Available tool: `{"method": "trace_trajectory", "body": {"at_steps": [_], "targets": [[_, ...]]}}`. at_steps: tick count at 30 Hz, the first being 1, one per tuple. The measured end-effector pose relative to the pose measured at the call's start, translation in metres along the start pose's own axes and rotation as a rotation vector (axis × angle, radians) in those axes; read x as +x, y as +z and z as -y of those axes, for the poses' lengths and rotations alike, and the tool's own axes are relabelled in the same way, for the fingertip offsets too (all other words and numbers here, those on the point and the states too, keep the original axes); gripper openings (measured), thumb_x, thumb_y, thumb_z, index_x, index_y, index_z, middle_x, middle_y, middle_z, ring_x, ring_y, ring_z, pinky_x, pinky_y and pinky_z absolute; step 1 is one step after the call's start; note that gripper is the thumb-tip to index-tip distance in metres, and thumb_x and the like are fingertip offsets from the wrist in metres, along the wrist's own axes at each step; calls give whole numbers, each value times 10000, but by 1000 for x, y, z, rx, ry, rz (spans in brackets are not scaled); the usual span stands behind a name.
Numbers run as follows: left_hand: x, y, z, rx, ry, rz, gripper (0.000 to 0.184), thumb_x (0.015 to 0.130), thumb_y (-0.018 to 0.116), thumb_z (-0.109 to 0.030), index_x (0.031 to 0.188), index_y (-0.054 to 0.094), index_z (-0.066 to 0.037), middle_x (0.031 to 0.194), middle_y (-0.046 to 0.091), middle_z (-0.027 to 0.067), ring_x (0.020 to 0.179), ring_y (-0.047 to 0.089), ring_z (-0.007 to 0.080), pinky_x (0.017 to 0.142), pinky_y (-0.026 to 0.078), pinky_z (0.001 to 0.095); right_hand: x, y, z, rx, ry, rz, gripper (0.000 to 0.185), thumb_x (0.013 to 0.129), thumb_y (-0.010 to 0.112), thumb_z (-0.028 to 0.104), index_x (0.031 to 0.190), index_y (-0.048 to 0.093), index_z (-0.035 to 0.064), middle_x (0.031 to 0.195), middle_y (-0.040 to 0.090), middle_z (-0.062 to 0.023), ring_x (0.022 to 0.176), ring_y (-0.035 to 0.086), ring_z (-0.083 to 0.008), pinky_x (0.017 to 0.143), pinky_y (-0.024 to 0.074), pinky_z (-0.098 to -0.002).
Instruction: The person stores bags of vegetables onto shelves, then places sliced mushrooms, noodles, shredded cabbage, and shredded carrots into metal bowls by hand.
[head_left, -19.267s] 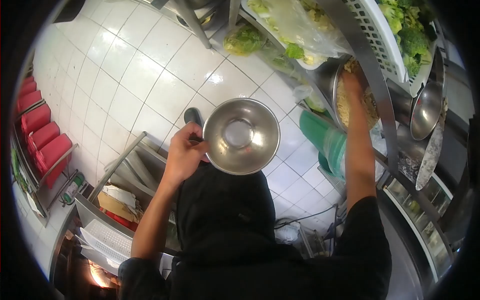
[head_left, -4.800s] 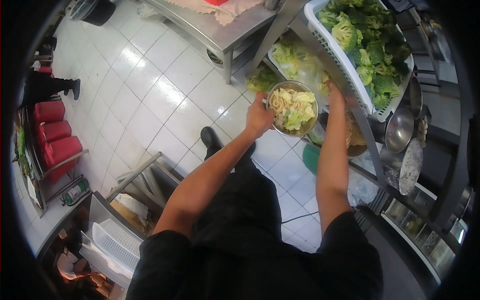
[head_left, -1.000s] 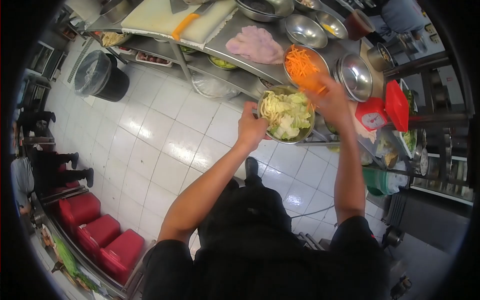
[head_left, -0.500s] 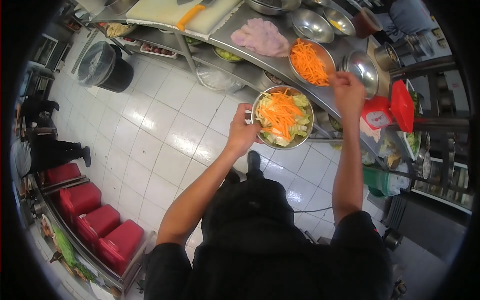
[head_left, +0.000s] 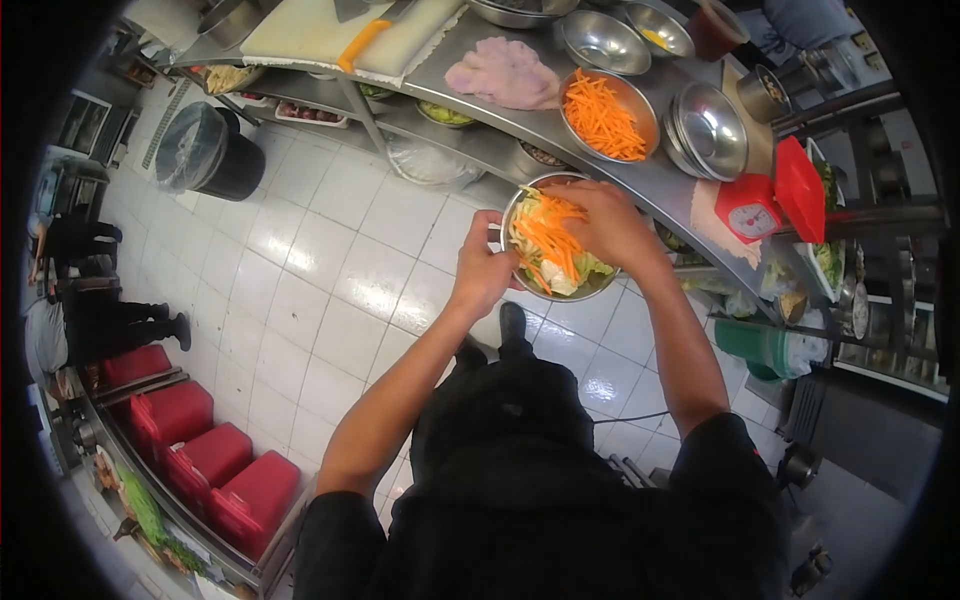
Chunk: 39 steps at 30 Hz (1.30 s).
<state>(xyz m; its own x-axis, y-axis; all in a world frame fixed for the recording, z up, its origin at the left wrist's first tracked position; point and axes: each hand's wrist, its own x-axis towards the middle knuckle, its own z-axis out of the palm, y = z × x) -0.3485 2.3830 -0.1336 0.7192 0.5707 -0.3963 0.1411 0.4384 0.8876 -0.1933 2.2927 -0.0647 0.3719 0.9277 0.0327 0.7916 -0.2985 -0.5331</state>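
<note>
A metal bowl of chopped lettuce and carrot strips is held out above the floor. My left hand grips its left rim, thumb at the near side and fingers around the outer wall. My right hand reaches in from the right, its fingers stretched over the carrot strips and touching them. Its fingertips are partly hidden among the food. On the counter just beyond stands a second metal bowl full of carrot strips.
The steel counter carries a pinkish cloth, stacked bowls, a cutting board, an orange-handled knife and a red scale. A lined bin and red containers stand left, near another person's legs.
My right hand has moved from the counter's carrot bowl down into the held bowl. The carrot strips there have shifted. My left hand keeps its hold on the rim.
</note>
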Motion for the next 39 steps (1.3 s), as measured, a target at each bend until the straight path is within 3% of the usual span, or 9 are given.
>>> {"method": "trace_trajectory", "body": {"at_steps": [3, 6, 11, 14, 18, 25, 29, 35, 39], "targets": [[-4, -1, -1, -27, -21, 19, 416, 705, 485, 80, 1088, 400, -58, 1017, 507, 165, 701, 618, 227, 457, 533, 287, 3, -12, 5, 91, 222, 131, 292, 708, 604, 17, 995, 646, 44, 1052, 603, -139, 947, 568, -308, 862, 433, -368], [-3, -2, 1, -33, -21, 16, 413, 707, 483, 78, 1087, 402, -60, 1014, 506, 164, 703, 618, 228, 455, 527, 284, -4, -15, 2, 35, 58, -27, 250, 719, 610, 30, 965, 651, 28, 925, 639, -142, 845, 612, -274, 780, 472, -344], [-6, -7, 1, -18, -12, 10, 436, 696, 485, 96, 1090, 392, -64, 1026, 495, 165, 737, 622, 246, 495, 558, 310, -1, -43, -44, 42, 439, -609, 176, 785, 627, 98, 927, 645, -6, 767, 656, -116, 660, 625, -160, 609, 490, -272], [-11, -15, 1, -24, -27, 2, 456, 686, 492, 104, 1096, 386, -67, 1033, 490, 163, 746, 622, 250, 506, 569, 317, 14, -40, -92, 515, 736, -712, 196, 817, 607, 117, 896, 611, -61, 740, 625, -118, 627, 611, -183, 558, 497, -277], [-27, -28, 7, -24, -87, -47, 432, 716, 506, 87, 1100, 384, -70, 1023, 497, 161, 722, 621, 231, 483, 552, 301, 36, -31, -139, 1174, 818, -558, 149, 816, 565, 68, 887, 537, -61, 695, 552, -129, 530, 561, -195, 496, 495, -284], [-52, -56, 22, -102, -128, -155, 446, 720, 511, 84, 1113, 378, -79, 997, 499, 149, 707, 614, 220, 476, 542, 295, 37, -26, -160, 865, 686, -455, 73, 769, 538, 15, 824, 550, -30, 673, 548, -78, 521, 518, -148, 462, 427, -250], [-61, -69, 29, -114, -98, -241, 464, 705, 507, 95, 1115, 378, -78, 984, 498, 140, 732, 618, 228, 493, 552, 297, -12, -47, -140, 993, 596, -450, 109, 785, 529, 46, 887, 539, 9, 677, 560, -41, 517, 506, -110, 460, 388, -227], [-72, -86, 49, -129, -82, -379, 374, 764, 488, 78, 1097, 379, -54, 1080, 484, 178, 747, 620, 237, 491, 539, 275, -89, -51, -111, 824, 822, -11, 164, 800, 510, 64, 946, 546, -1, 704, 566, -28, 530, 500, -84, 446, 357, -204], [-75, -81, 51, -133, -150, -518, 366, 738, 469, 97, 1058, 369, -51, 1076, 470, 171, 781, 614, 271, 534, 561, 310, -113, 23, -162, 967, 934, -45, 180, 749, 532, 14, 925, 528, -24, 658, 540, -55, 498, 473, -110, 444, 363, -224]]}}
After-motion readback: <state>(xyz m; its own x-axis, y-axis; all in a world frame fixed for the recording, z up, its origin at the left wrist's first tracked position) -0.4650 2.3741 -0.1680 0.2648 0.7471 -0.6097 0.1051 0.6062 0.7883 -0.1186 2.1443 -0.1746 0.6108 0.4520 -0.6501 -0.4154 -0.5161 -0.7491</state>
